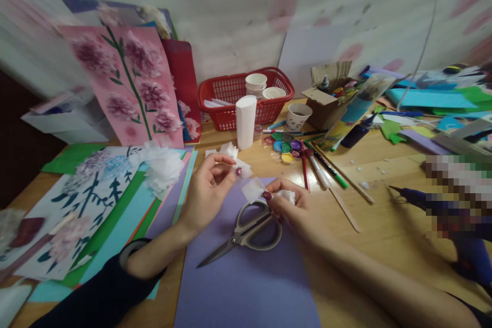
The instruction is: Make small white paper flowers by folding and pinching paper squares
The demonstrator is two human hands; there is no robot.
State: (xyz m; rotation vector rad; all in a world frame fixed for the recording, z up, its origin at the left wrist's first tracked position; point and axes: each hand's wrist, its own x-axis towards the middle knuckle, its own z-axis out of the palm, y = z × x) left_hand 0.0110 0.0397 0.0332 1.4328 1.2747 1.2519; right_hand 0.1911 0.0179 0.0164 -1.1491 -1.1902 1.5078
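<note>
My left hand (209,189) is closed, thumb against fingertips, pinching a small piece of thin white tissue paper (245,170). Opposite it, my right hand (288,202) pinches another white tissue square (253,190) between thumb and finger, with more crumpled tissue (287,196) inside its curled fingers. Both hands are above a purple sheet of paper (246,287). On that sheet, just below my hands, lie scissors (236,240) with grey handles, blades toward the lower left. Loose tissue pieces (229,150) are behind my left hand, near an upright white paper roll (246,123).
A fluffy tissue pile (163,169) rests on coloured sheets at left, before a pink flower picture (126,82). Behind stands a red basket (226,118) with paper cups. Paint pots (286,146), brushes (317,169) and a wooden stick (345,208) lie right; a glue gun (418,197) is far right.
</note>
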